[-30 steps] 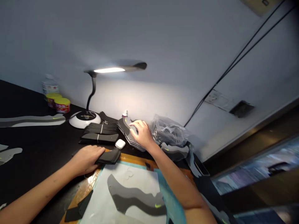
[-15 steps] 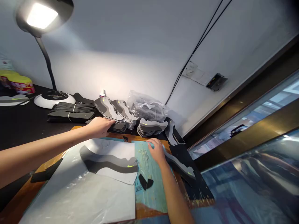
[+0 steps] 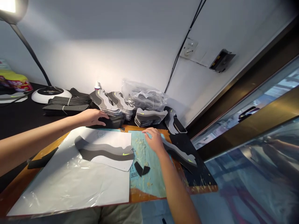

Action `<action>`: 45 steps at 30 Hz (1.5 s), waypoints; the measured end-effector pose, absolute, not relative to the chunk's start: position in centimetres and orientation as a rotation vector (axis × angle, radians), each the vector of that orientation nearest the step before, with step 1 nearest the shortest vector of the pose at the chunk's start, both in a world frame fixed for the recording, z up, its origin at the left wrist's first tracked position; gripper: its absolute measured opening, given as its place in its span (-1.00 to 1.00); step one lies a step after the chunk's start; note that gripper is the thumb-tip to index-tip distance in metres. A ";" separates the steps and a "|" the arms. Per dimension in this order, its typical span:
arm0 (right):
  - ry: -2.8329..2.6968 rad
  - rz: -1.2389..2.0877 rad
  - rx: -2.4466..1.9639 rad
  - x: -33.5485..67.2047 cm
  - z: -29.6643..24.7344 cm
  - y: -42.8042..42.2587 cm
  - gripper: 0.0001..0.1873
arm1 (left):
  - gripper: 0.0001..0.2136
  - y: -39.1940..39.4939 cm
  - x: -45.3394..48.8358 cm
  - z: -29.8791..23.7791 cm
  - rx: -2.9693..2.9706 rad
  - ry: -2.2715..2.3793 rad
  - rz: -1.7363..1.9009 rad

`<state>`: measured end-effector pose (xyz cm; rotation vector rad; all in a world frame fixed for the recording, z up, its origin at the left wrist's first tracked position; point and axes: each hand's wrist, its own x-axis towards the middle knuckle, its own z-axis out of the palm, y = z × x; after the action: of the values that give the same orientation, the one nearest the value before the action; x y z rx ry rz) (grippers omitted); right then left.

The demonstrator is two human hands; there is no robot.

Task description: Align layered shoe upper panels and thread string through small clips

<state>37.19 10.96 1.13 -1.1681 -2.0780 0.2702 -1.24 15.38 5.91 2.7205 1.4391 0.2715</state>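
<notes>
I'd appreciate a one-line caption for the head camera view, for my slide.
Left hand at a stack of cut grey panels, right hand on a turquoise board.

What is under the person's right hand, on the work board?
The right hand rests on a teal mat flecked with pale crusty residue, and its fingertips reach toward the mat's far edge. Whatever lies directly beneath the palm is covered and cannot be seen.

Shoe-parts workshop bench (image 3: 21,124): stacked cut shoe-upper pieces (image 3: 112,105), a desk lamp (image 3: 49,95), a spattered cutting board (image 3: 144,183).
</notes>
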 end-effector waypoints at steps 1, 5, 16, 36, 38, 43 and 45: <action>-2.068 0.268 -1.167 37.4 1.1 11.0 -0.75 | -0.63 15.0 -1.3 5.7 2.773 1.430 0.255; -2.049 0.277 -1.158 37.7 0.9 11.2 -0.74 | -0.59 13.2 -0.9 4.1 2.909 1.406 0.315; -2.056 0.410 -1.140 37.5 0.2 11.5 -0.76 | -0.47 13.5 -1.7 -0.1 3.030 1.375 0.483; -2.210 0.337 -1.156 35.3 -0.4 10.4 -0.74 | -0.57 15.3 -1.6 3.3 2.758 1.403 0.978; -2.221 0.337 -1.155 35.0 -0.6 10.3 -0.74 | -0.55 17.3 -1.0 4.5 2.766 1.346 0.909; -2.306 0.280 -1.081 34.5 0.6 10.3 -0.74 | -0.49 21.7 0.1 6.1 2.810 1.391 0.705; -2.364 0.231 -1.027 34.0 2.2 11.0 -0.75 | -0.46 22.4 0.0 6.2 2.820 1.385 0.665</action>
<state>33.99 11.04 2.18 -1.0271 -2.3643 0.2309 -0.03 22.35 6.19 2.8203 1.3852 0.6646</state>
